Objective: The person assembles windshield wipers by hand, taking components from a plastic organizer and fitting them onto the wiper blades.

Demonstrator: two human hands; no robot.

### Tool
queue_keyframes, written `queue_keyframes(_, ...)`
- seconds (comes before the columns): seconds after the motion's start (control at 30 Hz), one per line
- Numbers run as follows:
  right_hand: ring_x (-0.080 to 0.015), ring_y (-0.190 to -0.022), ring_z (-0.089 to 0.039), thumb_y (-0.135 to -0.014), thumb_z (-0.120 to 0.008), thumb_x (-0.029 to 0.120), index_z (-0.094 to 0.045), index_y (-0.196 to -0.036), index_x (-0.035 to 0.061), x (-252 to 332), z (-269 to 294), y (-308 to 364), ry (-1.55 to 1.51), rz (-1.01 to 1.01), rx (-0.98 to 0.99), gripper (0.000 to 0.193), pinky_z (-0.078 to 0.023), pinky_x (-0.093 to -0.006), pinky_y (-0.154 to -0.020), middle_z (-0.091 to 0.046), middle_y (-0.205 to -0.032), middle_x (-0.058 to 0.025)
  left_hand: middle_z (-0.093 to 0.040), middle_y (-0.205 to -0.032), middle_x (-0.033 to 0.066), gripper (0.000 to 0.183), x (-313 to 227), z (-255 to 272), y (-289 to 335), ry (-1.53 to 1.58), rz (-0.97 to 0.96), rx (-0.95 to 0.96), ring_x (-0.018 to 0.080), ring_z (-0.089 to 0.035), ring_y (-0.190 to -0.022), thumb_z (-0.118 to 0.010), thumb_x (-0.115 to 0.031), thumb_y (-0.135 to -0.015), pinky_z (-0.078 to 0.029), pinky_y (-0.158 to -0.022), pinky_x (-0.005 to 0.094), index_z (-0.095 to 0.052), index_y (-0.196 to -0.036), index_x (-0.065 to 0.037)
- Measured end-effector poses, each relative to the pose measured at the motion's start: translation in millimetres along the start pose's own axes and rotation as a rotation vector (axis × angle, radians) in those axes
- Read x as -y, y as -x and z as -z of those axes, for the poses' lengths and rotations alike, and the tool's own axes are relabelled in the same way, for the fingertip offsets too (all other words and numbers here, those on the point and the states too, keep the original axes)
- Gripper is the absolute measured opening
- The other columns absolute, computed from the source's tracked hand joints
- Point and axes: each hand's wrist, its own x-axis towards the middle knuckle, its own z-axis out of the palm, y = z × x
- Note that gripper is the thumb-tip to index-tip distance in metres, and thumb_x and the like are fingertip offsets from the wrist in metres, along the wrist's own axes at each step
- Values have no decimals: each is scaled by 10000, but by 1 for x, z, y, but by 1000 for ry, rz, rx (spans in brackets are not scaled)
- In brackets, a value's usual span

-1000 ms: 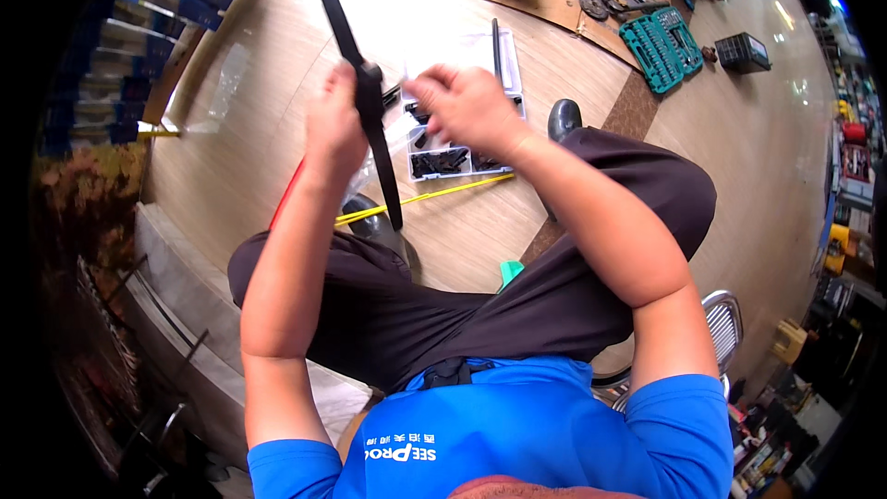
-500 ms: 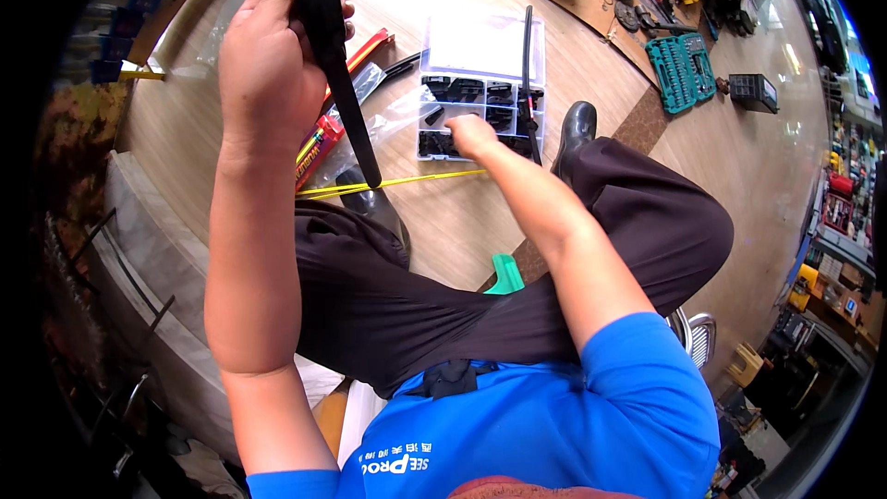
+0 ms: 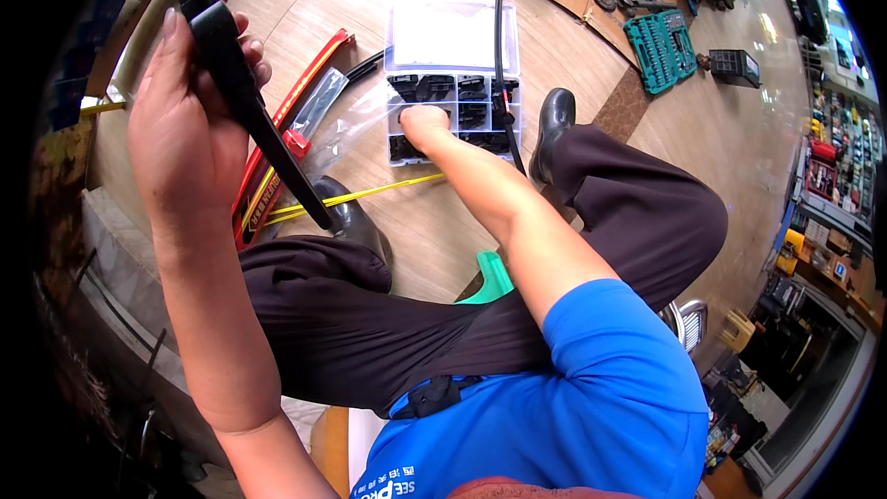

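Note:
Raised at the upper left, my left hand (image 3: 189, 139) is wrapped round a black windscreen wiper (image 3: 277, 152), which slants down toward my left boot. My right hand (image 3: 425, 127) reaches into a clear compartment box (image 3: 390, 140) on the floor. Its fingers are curled together inside a left-hand compartment, and whatever they pinch is hidden. Small black plastic fittings (image 3: 420, 88) fill several compartments around it. The box's lid (image 3: 439, 37) lies folded back. Across the box's right side rests a long, thin black wiper blade (image 3: 500, 65).
Red-and-yellow packaging (image 3: 319, 60) and clear plastic film (image 3: 323, 97) lie left of the box. Yellow strips (image 3: 388, 187) cross the floor before it. A green curved piece (image 3: 490, 279) sits between my legs. Farther right are a teal tool case (image 3: 661, 51) and a black box (image 3: 735, 67).
The view has shifted, so the box and floor items sit farther left. My right hand has closed up deeper in the compartment. The left hand keeps its hold on the wiper.

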Motion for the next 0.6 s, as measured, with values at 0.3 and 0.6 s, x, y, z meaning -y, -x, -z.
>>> queue_keyframes(0.3,-156,-701,-659,-957,-565,165,-580,-1013,51,-71,6,46,-1928,-59,358,128,-520,-254,-519,-665,-905,-65,-617,-872,96,333,6,-16,-2,68,22,23,169,-589,-738,-441,-255,-1011,-495,-672,288,-581,-1117,28)
queue_keyframes(0.6,-198,-835,-643,-942,-558,104,-586,-1053,90,-82,7,63,-2206,239,450,115,-520,-362,-684,-663,-962,-73,-587,-912,121,369,9,-23,-2,11,26,-41,196,-575,-778,-413,-268,-1021,-489,-686,309,-539,-1173,43)
